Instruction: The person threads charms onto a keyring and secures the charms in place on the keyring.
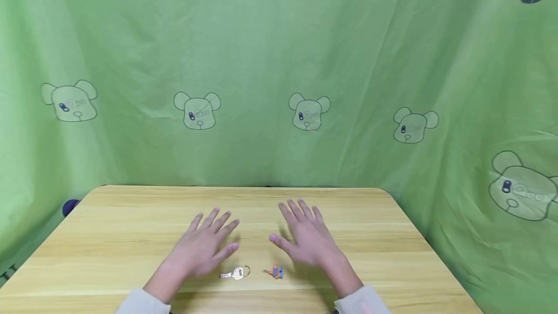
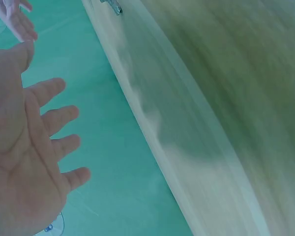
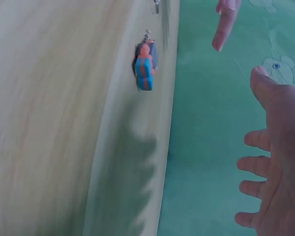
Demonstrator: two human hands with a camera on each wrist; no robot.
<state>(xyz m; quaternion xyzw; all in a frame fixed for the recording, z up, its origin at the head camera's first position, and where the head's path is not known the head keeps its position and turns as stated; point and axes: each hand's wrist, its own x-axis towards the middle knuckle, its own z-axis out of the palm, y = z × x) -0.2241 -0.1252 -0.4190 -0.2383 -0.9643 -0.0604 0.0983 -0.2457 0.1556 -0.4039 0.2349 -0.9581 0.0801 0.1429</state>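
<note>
A key point(image 1: 238, 273) with a thin metal ring lies on the table, its blade pointing left. To its right lies a small orange and blue figure charm point(image 1: 276, 271) with a short chain, also seen in the right wrist view as a figure charm point(image 3: 144, 66). My left hand point(image 1: 201, 248) hovers above the table beyond and left of the key, fingers spread and holding nothing. Beyond and right of the charm, my right hand point(image 1: 310, 239) is likewise raised with spread fingers and nothing in it. Both palms face down, and their shadows fall on the wood.
The light wooden table point(image 1: 109, 236) has rounded far corners. Behind it and along both sides hangs a green curtain point(image 1: 253, 149) printed with bear heads. Pale sleeves point(image 1: 146, 303) cover both forearms near the front.
</note>
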